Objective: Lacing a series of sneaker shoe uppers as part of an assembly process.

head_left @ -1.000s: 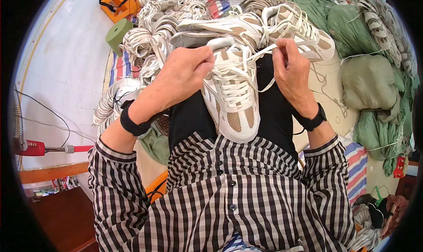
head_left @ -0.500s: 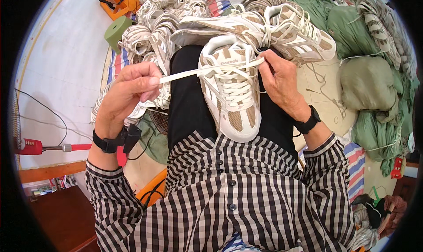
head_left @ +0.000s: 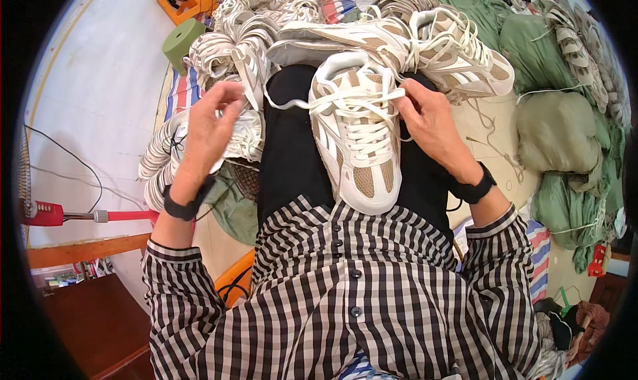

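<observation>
Since the earlier frame, the left hand [head_left: 207, 130] has been drawn back from the lace and lifted to about 9 o'clock of the shoe [head_left: 355, 137], while the right hand [head_left: 432, 124] has been kept at the shoe's 3 o'clock side.

By size, the lap [head_left: 286, 147] comes first: dark trousers on which the shoe is laid lengthwise, toe toward the person, most likely so that the eyelets face up and can be reached by both hands. At 12 o'clock a heap of like shoes [head_left: 372, 31] is piled. At 3 o'clock green sacks [head_left: 555, 130] are stacked, with more of them at 1 o'clock.

The white-and-tan shoe is steadied at its upper edge by the right hand, whose fingers [head_left: 407, 107] are pressed against the lacing; whether a lace is pinched there cannot be told. The left hand's fingers [head_left: 222, 97] are loosely curled and slightly spread, with nothing seen between them. A loose lace end [head_left: 286, 104] hangs off the shoe's 9 o'clock side, between the shoe and the left hand, apart from those fingers. A dark band is worn on each wrist.
</observation>
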Demonstrator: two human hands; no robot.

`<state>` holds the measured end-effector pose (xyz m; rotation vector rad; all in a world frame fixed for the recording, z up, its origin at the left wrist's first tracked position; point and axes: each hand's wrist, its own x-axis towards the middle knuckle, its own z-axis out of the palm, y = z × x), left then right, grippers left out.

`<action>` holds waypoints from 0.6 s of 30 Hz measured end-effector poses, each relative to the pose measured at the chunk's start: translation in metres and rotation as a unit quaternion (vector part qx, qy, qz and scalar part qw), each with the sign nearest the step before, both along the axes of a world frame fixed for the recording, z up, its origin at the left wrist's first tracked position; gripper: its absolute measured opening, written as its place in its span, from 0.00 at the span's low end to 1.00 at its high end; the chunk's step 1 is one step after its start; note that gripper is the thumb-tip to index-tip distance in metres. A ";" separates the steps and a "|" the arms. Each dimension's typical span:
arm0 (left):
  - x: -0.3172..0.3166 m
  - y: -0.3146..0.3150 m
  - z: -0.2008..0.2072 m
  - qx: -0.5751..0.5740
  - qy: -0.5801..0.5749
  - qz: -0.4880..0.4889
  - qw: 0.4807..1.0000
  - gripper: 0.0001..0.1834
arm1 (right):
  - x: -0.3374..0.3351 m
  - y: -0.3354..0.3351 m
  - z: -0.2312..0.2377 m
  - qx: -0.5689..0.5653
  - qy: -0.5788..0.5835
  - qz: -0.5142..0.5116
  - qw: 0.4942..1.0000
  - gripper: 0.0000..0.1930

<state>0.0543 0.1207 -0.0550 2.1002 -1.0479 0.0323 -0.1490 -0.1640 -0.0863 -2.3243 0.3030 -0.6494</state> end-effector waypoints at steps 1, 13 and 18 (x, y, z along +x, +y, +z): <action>-0.017 -0.009 0.008 -0.003 -0.006 -0.032 0.999 0.11 | -0.002 -0.002 -0.005 0.050 0.006 0.018 0.999 0.11; -0.070 -0.083 0.020 0.028 -0.220 -0.203 0.954 0.13 | -0.027 0.023 0.007 0.056 -0.018 0.056 0.997 0.07; -0.072 -0.084 0.024 0.032 -0.230 -0.222 0.947 0.07 | -0.029 0.023 0.002 0.059 -0.031 0.081 0.994 0.05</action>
